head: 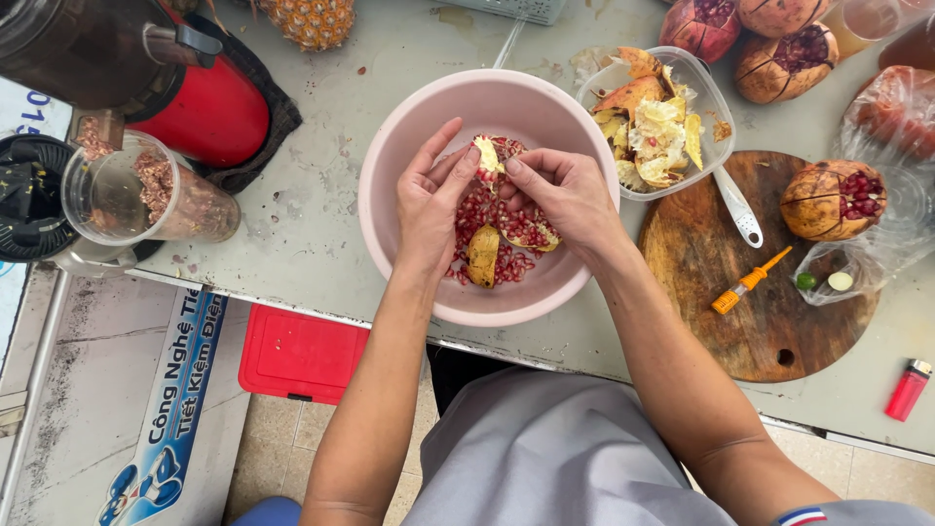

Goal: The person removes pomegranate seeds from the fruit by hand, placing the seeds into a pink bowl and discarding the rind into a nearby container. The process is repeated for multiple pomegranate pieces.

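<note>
A pink plastic bowl sits on the grey table, holding red pomegranate seeds and pieces of rind. Both my hands are inside it. My left hand and my right hand together grip a broken pomegranate piece over the seeds, fingers pinched on it from both sides.
A clear tub of peel scraps stands right of the bowl. A round wooden board carries a cut pomegranate, an orange-handled tool and a white spoon. More pomegranates back right, a red juicer and cup left, a red lighter.
</note>
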